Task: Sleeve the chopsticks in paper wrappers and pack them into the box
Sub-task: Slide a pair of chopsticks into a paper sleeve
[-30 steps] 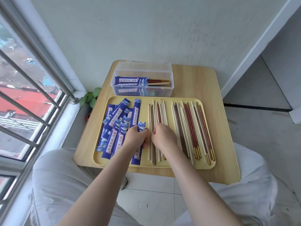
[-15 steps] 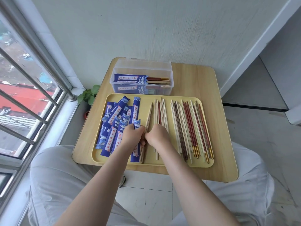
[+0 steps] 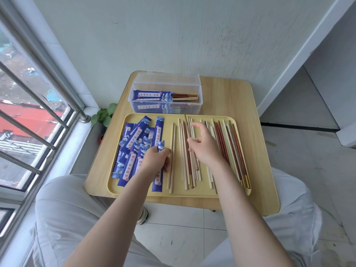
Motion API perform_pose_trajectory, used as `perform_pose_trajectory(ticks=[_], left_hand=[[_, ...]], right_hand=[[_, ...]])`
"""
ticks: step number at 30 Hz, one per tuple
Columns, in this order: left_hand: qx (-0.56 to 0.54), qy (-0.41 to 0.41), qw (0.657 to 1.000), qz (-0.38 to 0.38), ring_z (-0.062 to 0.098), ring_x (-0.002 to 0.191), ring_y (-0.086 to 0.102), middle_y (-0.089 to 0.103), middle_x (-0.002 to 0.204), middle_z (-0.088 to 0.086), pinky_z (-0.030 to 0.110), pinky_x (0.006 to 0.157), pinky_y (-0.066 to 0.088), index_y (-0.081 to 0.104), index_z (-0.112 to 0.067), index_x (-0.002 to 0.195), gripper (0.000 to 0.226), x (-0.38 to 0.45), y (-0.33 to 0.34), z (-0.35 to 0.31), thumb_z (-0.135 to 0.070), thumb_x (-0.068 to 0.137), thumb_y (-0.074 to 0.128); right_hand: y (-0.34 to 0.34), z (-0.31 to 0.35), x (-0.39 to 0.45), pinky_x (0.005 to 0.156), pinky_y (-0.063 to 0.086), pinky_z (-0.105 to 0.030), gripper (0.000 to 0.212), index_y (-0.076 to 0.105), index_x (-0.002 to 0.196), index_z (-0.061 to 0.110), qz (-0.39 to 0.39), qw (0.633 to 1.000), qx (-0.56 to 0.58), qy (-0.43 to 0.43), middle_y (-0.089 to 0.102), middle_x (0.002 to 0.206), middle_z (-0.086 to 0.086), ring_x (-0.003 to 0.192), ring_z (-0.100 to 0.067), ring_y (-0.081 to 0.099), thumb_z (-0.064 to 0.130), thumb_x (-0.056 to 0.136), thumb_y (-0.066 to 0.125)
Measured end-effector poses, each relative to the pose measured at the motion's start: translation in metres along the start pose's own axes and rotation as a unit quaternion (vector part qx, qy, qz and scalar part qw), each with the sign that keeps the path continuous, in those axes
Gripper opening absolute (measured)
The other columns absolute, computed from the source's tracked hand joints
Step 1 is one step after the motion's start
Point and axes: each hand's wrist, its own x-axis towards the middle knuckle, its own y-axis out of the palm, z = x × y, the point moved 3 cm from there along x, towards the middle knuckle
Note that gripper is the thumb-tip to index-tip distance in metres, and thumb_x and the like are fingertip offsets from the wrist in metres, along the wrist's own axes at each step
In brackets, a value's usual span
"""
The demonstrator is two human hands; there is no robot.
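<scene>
1. Left hand [image 3: 156,160] grips a blue wrapper [image 3: 159,166] on the yellow tray [image 3: 192,193]; its print is unreadable.
2. Right hand [image 3: 204,149], fingers loosely spread, hovers over loose chopsticks [image 3: 185,151].
3. The clear box [image 3: 166,97] beyond holds sleeved pairs.

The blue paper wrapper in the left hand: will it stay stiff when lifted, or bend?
The blue paper wrapper looks thin and flat, so it probably flexes and weighs little. Its top end already curls above the left hand, which suggests it creases easily.

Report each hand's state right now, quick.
Left hand: fingers curled round a blue paper wrapper on the yellow tray.
Right hand: open, fingers spread above the loose chopsticks, holding nothing.
</scene>
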Motion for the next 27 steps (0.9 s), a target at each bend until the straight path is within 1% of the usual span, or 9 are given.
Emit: perform_pose_trajectory(ticks=[2, 4, 6, 9, 12, 15, 17, 20, 27], left_hand=[[-0.003, 0.002, 1.0, 0.008, 0.023, 0.051, 0.059, 0.065, 0.065, 0.011, 0.033, 0.056, 0.055, 0.064, 0.006, 0.106, 0.021, -0.001, -0.001, -0.002, -0.011, 0.094, 0.059], [-0.002, 0.002, 1.0, 0.026, 0.021, 0.051, 0.06, 0.064, 0.061, 0.008, 0.032, 0.054, 0.055, 0.066, 0.002, 0.104, 0.015, -0.002, -0.001, -0.002, -0.005, 0.094, 0.057], [0.01, 0.007, 0.999, 0.036, 0.017, 0.046, 0.056, 0.061, 0.057, 0.006, 0.028, 0.05, 0.053, 0.066, -0.001, 0.102, 0.013, -0.004, -0.001, -0.002, -0.003, 0.093, 0.056], [0.038, 0.024, 0.998, 0.038, 0.016, 0.043, 0.048, 0.054, 0.055, 0.003, 0.027, 0.048, 0.049, 0.065, -0.007, 0.092, 0.004, -0.004, -0.001, -0.001, -0.008, 0.091, 0.061], [0.076, 0.042, 0.996, 0.029, 0.016, 0.044, 0.046, 0.052, 0.058, 0.004, 0.027, 0.048, 0.046, 0.055, -0.012, 0.079, 0.017, -0.003, 0.001, -0.001, -0.017, 0.088, 0.068], [0.121, 0.064, 0.99, 0.028, 0.018, 0.043, 0.045, 0.05, 0.051, 0.003, 0.026, 0.049, 0.043, 0.053, -0.012, 0.076, 0.02, -0.002, 0.003, -0.002, -0.02, 0.087, 0.068], [0.144, 0.078, 0.986, 0.032, 0.02, 0.043, 0.045, 0.049, 0.052, 0.004, 0.028, 0.052, 0.044, 0.052, -0.011, 0.075, 0.02, -0.002, 0.004, -0.003, -0.019, 0.089, 0.064], [0.173, 0.086, 0.98, 0.046, 0.019, 0.046, 0.047, 0.05, 0.057, 0.005, 0.03, 0.052, 0.045, 0.056, -0.008, 0.078, 0.02, -0.001, 0.005, -0.002, -0.02, 0.092, 0.062], [0.239, 0.101, 0.961, 0.099, 0.011, 0.048, 0.049, 0.054, 0.061, 0.001, 0.022, 0.047, 0.042, 0.06, -0.012, 0.077, 0.029, -0.006, 0.009, -0.004, -0.036, 0.09, 0.071]], right_hand=[[-0.008, 0.001, -0.001, 0.048, 0.036, -0.026, 0.031, 0.063, 0.119, 0.033, -0.003, 0.997, 0.071, 0.003, 0.068, 0.076, -0.003, 0.053, -0.015, 0.046, 0.013, 0.099, 0.05], [-0.015, 0.002, -0.002, 0.053, 0.039, -0.031, 0.032, 0.071, 0.105, 0.022, -0.002, 0.988, 0.156, 0.014, 0.073, 0.082, -0.004, 0.06, -0.022, 0.053, 0.006, 0.097, 0.044], [-0.022, 0.005, -0.005, 0.055, 0.038, -0.03, 0.032, 0.071, 0.099, 0.011, -0.001, 0.968, 0.249, 0.013, 0.076, 0.09, -0.011, 0.064, -0.024, 0.061, 0.0, 0.096, 0.041], [-0.031, 0.009, -0.007, 0.057, 0.04, -0.026, 0.017, 0.068, 0.096, 0.008, -0.002, 0.939, 0.343, -0.028, 0.075, 0.095, -0.017, 0.067, -0.026, 0.066, -0.003, 0.095, 0.055], [-0.038, 0.01, -0.005, 0.06, 0.042, -0.025, 0.012, 0.067, 0.098, 0.01, -0.002, 0.914, 0.4, -0.066, 0.074, 0.099, -0.017, 0.072, -0.027, 0.067, 0.0, 0.095, 0.06], [-0.041, 0.01, -0.004, 0.061, 0.044, -0.024, 0.015, 0.067, 0.103, 0.01, -0.001, 0.901, 0.427, -0.074, 0.074, 0.095, -0.014, 0.069, -0.022, 0.066, 0.003, 0.099, 0.054], [-0.04, 0.007, -0.003, 0.057, 0.044, -0.023, 0.017, 0.069, 0.105, 0.009, -0.016, 0.903, 0.426, -0.06, 0.071, 0.08, -0.009, 0.06, -0.017, 0.059, 0.01, 0.103, 0.052], [-0.039, 0.0, -0.001, 0.05, 0.034, -0.023, 0.022, 0.071, 0.099, 0.01, -0.046, 0.91, 0.41, -0.038, 0.054, 0.063, -0.001, 0.05, -0.012, 0.043, 0.016, 0.105, 0.05], [-0.036, -0.006, 0.001, 0.047, 0.031, -0.022, 0.027, 0.064, 0.089, 0.011, -0.083, 0.916, 0.392, -0.009, 0.047, 0.059, 0.003, 0.048, -0.011, 0.038, 0.018, 0.107, 0.045]])
